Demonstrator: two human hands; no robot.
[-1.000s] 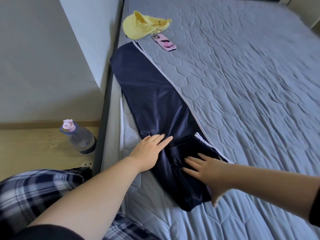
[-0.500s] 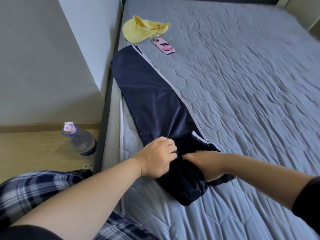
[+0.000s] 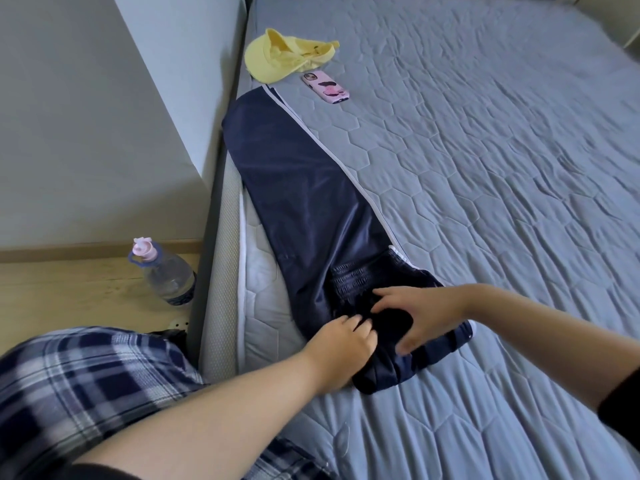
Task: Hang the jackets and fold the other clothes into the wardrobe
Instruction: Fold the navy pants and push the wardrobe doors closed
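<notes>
Right now the shiny navy track trousers with a white side stripe (image 3: 304, 202) lie lengthwise along the 9 o'clock edge of the grey quilted mattress (image 3: 485, 168), waistband nearest the person. The left hand (image 3: 341, 348) pinches the fabric at the waistband, fingers curled. At its 2 o'clock, the right hand (image 3: 422, 315) rests on the cloth with fingers spread and relaxed.
</notes>
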